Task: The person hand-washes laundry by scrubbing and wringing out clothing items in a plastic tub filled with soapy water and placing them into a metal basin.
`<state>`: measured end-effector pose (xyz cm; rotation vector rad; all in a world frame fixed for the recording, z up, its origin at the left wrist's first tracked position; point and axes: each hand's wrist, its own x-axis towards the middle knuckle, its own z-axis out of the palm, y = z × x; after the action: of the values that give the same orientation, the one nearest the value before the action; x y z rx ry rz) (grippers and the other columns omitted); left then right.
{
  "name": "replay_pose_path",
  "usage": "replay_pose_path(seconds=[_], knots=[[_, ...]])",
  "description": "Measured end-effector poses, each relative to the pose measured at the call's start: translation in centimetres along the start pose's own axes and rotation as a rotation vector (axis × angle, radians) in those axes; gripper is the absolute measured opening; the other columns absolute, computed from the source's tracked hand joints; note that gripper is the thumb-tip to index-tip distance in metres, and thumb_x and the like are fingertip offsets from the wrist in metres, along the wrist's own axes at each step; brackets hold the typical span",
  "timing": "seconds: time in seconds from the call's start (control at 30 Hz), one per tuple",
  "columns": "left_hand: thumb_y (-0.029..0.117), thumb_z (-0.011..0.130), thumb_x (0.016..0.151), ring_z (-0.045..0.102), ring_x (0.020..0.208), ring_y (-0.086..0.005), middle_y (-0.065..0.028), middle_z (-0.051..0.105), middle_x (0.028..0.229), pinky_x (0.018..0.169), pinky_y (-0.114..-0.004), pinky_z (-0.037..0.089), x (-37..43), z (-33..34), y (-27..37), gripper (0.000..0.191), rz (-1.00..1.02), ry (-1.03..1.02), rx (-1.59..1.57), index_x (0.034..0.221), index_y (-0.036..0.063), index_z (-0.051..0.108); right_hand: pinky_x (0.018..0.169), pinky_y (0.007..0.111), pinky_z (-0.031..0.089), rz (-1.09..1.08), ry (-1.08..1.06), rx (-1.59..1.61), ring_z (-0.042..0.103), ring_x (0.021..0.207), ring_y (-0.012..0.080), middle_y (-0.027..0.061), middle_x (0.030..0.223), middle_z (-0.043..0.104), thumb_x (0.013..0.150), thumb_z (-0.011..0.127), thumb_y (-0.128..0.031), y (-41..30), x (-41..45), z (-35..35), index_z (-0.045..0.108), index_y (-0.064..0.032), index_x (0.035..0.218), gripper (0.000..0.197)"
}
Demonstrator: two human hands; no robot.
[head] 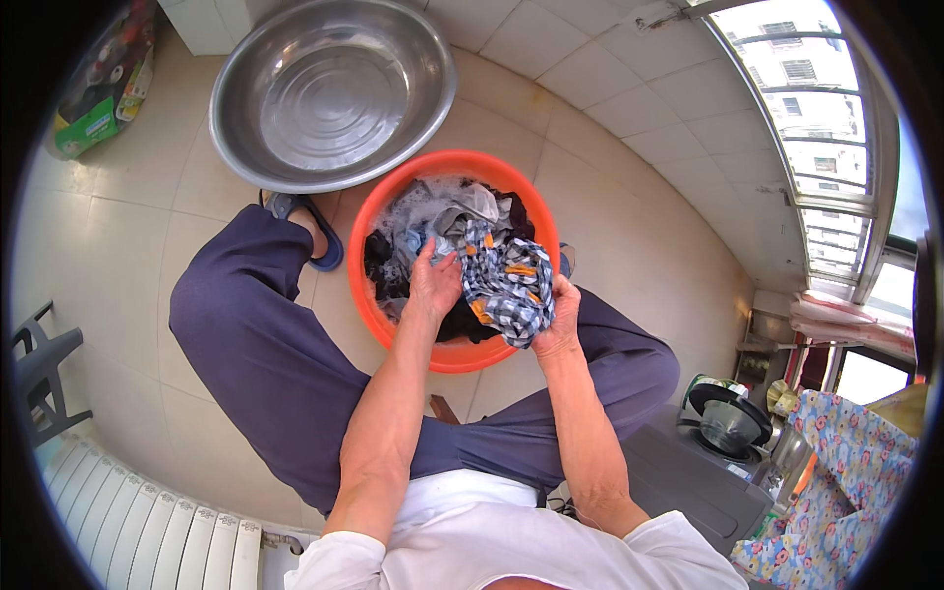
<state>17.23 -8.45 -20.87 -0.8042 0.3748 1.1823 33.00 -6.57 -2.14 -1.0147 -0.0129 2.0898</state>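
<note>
An orange plastic basin (pixel 445 366) stands on the tiled floor between my legs. It holds wet, dark and grey clothes (pixel 428 221) in sudsy water. My right hand (pixel 559 317) grips the near right end of a bunched checked cloth (pixel 509 284), dark blue and white with orange patches, above the basin's right side. My left hand (pixel 436 284) is just left of the checked cloth with its fingers apart, over the clothes, and nothing shows in its grasp.
A large, wide metal basin (pixel 335 103) stands beyond the orange one. A plastic stool (pixel 48 376) is at the left, a white radiator (pixel 169 523) at the lower left, and a grey appliance (pixel 686 472) at the lower right. A tiled wall (pixel 627 81) runs along the right.
</note>
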Motion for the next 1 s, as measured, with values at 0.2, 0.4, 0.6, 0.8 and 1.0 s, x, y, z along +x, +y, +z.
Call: replay_pose_path(seconds=[0.2, 0.4, 0.6, 0.8, 1.0], knots=[[0.041, 0.064, 0.099, 0.065, 0.113, -0.0321, -0.0147, 0.068, 0.123, 0.106, -0.049, 0.048, -1.6, 1.9, -2.0, 0.050, 0.029, 0.035, 0.338, 0.130, 0.0021, 0.058, 0.093, 0.055, 0.057, -0.111, 0.053, 0.026, 0.069, 0.106, 0.0418, 0.0224, 0.120, 0.070, 0.083, 0.050, -0.033, 0.1, -0.3, -4.8, 0.064, 0.0025, 0.125, 0.057], [0.052, 0.055, 0.099, 0.062, 0.119, -0.0325, -0.0138, 0.066, 0.131, 0.110, -0.056, 0.042, -1.3, -0.1, -4.1, 0.056, 0.099, 0.269, 0.304, 0.130, 0.0059, 0.061, 0.095, 0.049, 0.057, -0.102, -0.033, 0.020, 0.071, 0.103, 0.0350, 0.0179, 0.113, 0.073, 0.094, 0.055, -0.034, -0.6, -1.7, 0.1, 0.067, -0.0011, 0.120, 0.044], [0.048, 0.049, 0.100, 0.063, 0.119, -0.0381, -0.0195, 0.066, 0.129, 0.109, -0.055, 0.045, -2.9, 2.8, -3.7, 0.059, 0.090, -0.081, 0.101, 0.130, -0.0012, 0.061, 0.095, 0.046, 0.057, -0.065, -0.031, 0.009, 0.071, 0.105, 0.0319, 0.0155, 0.114, 0.074, 0.093, 0.055, -0.024, -0.1, -2.1, -1.0, 0.067, -0.0021, 0.123, 0.039], [0.046, 0.047, 0.103, 0.070, 0.100, -0.0332, -0.0133, 0.074, 0.105, 0.099, -0.052, 0.054, -1.6, 3.6, -1.8, 0.046, 0.200, -0.248, -0.004, 0.109, 0.0068, 0.071, 0.095, 0.051, 0.057, -0.024, 0.156, -0.022, 0.069, 0.109, 0.0355, 0.0194, 0.122, 0.070, 0.096, 0.037, -0.033, 1.2, -1.0, -4.1, 0.061, 0.0019, 0.130, 0.054], [0.038, 0.072, 0.095, 0.070, 0.084, -0.0175, -0.0049, 0.070, 0.089, 0.077, -0.029, 0.055, -7.3, 7.4, -10.8, 0.039, 0.895, 0.062, 1.248, 0.100, -0.0012, 0.071, 0.083, 0.041, 0.061, 0.047, 0.139, -0.022, 0.072, 0.091, 0.0284, 0.0146, 0.103, 0.073, 0.096, 0.047, -0.068, 0.3, 5.4, -6.4, 0.065, -0.0047, 0.117, 0.069]])
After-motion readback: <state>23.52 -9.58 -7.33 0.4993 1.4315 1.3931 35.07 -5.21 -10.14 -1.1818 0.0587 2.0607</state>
